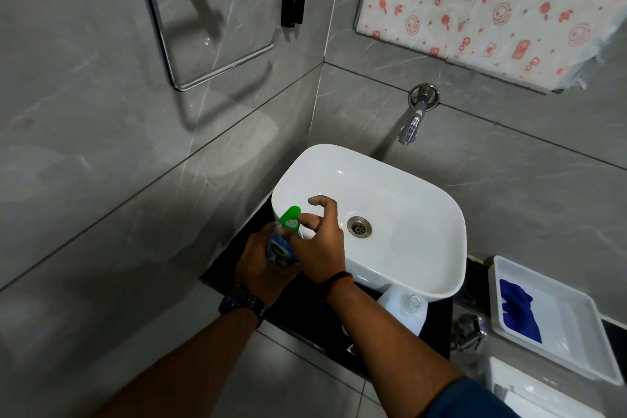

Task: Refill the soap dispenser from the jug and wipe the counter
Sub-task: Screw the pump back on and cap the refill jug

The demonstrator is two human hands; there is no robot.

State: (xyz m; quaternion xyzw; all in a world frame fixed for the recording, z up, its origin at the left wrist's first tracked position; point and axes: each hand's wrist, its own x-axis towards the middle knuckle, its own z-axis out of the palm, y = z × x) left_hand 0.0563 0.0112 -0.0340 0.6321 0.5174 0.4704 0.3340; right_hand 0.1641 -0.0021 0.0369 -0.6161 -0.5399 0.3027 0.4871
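Two hands meet on the soap dispenser [277, 250], held over the black counter [234, 260] at the eight o'clock edge of the basin [390, 187]. Left hand [258, 266] wraps the bottle body; right hand [320, 248] appears to pinch the collar under the green pump [290, 215], index finger lifted. Judged light, thin-walled plastic, likely slick with soap: grip the body, turn at the collar. Jug [400, 314], translucent, mouth open, stands just beside the basin at six o'clock; probably heavier, sloshing. Glossy grey tiled walls; tap [412, 125] at twelve; blue cloth [519, 312] in a white tray [576, 326] at four.
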